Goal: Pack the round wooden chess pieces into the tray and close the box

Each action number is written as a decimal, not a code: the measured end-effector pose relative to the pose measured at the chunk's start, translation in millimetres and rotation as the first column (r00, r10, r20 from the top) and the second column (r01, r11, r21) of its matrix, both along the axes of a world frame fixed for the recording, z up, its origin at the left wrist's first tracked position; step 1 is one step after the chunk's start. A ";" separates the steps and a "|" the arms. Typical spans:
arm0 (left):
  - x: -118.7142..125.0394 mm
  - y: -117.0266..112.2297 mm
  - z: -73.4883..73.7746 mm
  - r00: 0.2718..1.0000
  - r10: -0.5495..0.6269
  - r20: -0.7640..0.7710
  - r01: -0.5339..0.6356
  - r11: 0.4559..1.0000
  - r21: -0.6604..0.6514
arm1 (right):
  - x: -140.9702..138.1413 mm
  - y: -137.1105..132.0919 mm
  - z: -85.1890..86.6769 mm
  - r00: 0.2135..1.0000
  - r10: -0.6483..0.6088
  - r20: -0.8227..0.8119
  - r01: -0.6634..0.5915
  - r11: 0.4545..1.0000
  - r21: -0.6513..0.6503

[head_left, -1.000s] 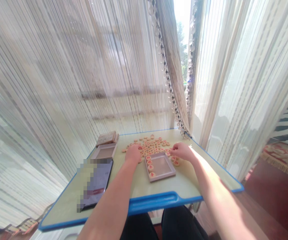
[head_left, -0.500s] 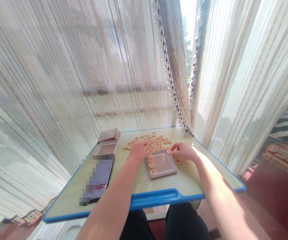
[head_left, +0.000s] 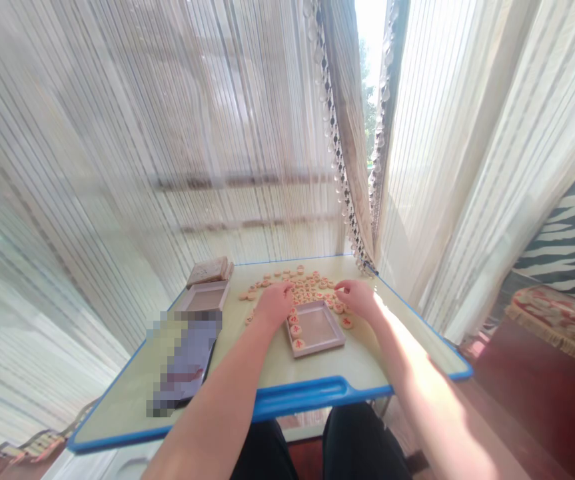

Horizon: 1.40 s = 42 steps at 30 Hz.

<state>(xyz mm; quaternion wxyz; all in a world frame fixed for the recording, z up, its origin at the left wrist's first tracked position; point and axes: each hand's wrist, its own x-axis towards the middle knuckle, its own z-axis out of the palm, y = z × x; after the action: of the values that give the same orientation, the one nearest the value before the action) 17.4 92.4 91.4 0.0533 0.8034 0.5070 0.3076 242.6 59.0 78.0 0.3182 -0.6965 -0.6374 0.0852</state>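
Many round wooden Chinese chess pieces [head_left: 312, 283] lie spread at the table's far middle. In front of them sits a shallow square tray [head_left: 318, 349], with a column of red-marked pieces [head_left: 296, 331] along its left side. My left hand [head_left: 274, 303] is at the tray's far left corner, its fingers bent together near the pieces; whatever they grip is hidden. Over the right edge of the spread, my right hand [head_left: 358, 297] has its fingers bent and apart, with no piece visible in them. One loose piece [head_left: 346, 322] lies just right of the tray.
A second shallow tray [head_left: 208, 297] stands at the left, with a worn box [head_left: 208, 270] behind it. Nearer me lies a dark-edged tablet [head_left: 190, 360], partly pixelated. The table has a blue raised edge [head_left: 300, 398]. String curtains [head_left: 247, 153] hang behind.
My right hand has moved a little left and away from me, off the pieces at the right. My left hand stays by the tray's far left corner. The camera view has shifted slightly.
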 end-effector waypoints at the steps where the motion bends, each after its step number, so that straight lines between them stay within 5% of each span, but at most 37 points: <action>1: -0.9 0.5 0.5 1.000 0.027 -0.010 -0.027 0.999 -0.017 | -1.5 0.8 -0.7 1.000 0.016 0.013 -0.016 0.999 0.028; 7: -4.7 0.4 5.8 0.984 0.162 -0.077 -0.166 0.985 -0.045 | -17.9 -0.9 -3.5 0.951 0.275 0.143 -0.295 0.943 0.151; 11: -5.5 0.8 6.3 0.972 0.202 -0.122 -0.210 0.976 -0.058 | -22.7 -0.9 -5.4 0.920 0.332 0.209 -0.363 0.922 0.135; 27: -6.0 9.2 -6.4 0.966 0.150 -0.209 -0.151 0.989 0.011 | -22.4 -6.9 2.4 0.928 0.319 0.193 -0.330 0.944 0.027; 35: -3.0 8.1 -8.0 0.966 0.101 -0.237 -0.129 0.986 -0.108 | -16.1 0.1 -4.1 0.964 0.191 0.187 -0.204 0.977 0.057; 42: -9.7 11.9 -6.0 0.968 0.180 -0.172 -0.192 0.980 -0.056 | -13.6 7.4 -7.7 0.963 0.124 0.237 -0.141 0.989 0.055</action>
<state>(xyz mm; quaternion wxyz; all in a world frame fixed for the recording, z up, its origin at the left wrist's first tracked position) 7.7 104.3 85.4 0.0109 0.7727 0.5937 0.2245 228.9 66.3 70.3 0.2592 -0.6458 -0.7181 0.0012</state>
